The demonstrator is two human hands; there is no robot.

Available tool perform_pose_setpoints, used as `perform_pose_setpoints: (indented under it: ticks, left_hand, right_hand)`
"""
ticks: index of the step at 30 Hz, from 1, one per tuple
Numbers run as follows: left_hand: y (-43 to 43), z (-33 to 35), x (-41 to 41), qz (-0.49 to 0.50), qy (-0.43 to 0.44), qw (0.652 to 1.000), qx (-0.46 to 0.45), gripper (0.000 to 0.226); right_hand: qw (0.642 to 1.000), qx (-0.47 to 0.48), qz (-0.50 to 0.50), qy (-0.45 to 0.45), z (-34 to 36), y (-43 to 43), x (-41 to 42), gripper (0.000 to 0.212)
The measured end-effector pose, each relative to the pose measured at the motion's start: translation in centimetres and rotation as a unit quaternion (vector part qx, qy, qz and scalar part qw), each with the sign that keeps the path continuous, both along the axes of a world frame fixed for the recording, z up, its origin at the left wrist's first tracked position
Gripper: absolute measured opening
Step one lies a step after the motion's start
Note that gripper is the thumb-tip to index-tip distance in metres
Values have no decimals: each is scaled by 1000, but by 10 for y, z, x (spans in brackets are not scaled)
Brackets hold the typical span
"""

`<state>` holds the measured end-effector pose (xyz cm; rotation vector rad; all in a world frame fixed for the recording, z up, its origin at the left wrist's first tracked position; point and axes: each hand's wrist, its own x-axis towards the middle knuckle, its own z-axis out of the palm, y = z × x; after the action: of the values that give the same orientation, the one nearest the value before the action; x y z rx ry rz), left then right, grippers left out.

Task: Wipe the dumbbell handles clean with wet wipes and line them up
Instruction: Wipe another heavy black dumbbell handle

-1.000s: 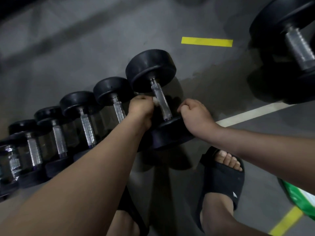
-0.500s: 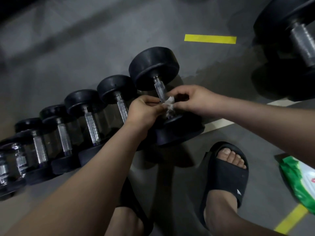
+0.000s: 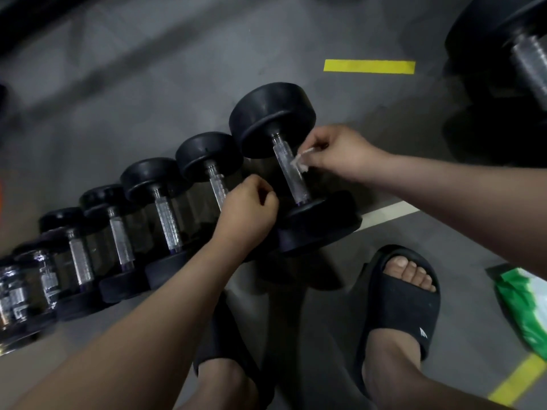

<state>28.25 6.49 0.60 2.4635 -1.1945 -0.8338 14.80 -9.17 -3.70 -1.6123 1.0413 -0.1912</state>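
Left hand (image 3: 248, 210) hovers balled up at the near side of the row. Its fingers are folded into the palm with nothing showing in them, just in front of the second-biggest dumbbell's bar.

From the far left, the row of dumbbells (image 3: 165, 208) runs diagonally across the dull grey floor (image 3: 142, 108). They lie side by side and grow in size toward the right. Each has round, matte black heads joined by a slim steel bar with fine cross-hatched knurling that catches the light. The leftmost ones are blurred.

The largest dumbbell (image 3: 272, 113) closes the row at its right end, with thick drum-shaped heads. A white painted line (image 3: 387, 213) runs out from beside its near head.

Right hand (image 3: 334, 152) reaches in from the right. It pinches a small, crumpled white wet wipe (image 3: 298, 162) between thumb and fingertips, holding it against the right side of that dumbbell's knurled handle (image 3: 291, 179), toward the upper end.

Beyond the row, a flat yellow tape strip (image 3: 369, 66) lies on the floor. Below the hands, two feet in black moulded slides (image 3: 405, 315) stand on the floor, with toes showing in the right one.

At the top right, well apart from the row, another heavy dumbbell (image 3: 485, 54) with broad black heads is cut off by the edge. At the lower right, a glossy, crinkled green-and-white wipes packet (image 3: 527, 309) lies on the floor near a second yellow stripe (image 3: 521, 380).
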Motion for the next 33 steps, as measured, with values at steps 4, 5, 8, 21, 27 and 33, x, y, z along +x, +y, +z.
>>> perform_pose_setpoints:
  ticks: [4, 5, 8, 21, 27, 33]
  left_hand:
    - [9, -10, 1, -88, -27, 996, 7, 17]
    - [11, -12, 2, -95, -28, 995, 4, 18]
    - [14, -14, 4, -125, -34, 992, 0, 19]
    - [18, -27, 10, -179, -92, 980, 11, 22]
    - [18, -28, 11, -184, -105, 977, 16, 30]
    - [18, -29, 11, -184, -116, 976, 26, 24]
  right_hand:
    - [998, -19, 40, 46, -14, 3, 4, 10]
    - [998, -22, 26, 49, -16, 4, 4, 11]
    - [999, -7, 4, 36, -15, 8, 4, 12]
    - [999, 44, -3, 23, -12, 15, 2, 21]
    - [993, 71, -97, 23, -5, 13, 21, 20]
    - [960, 99, -262, -16, -16, 9, 60, 21]
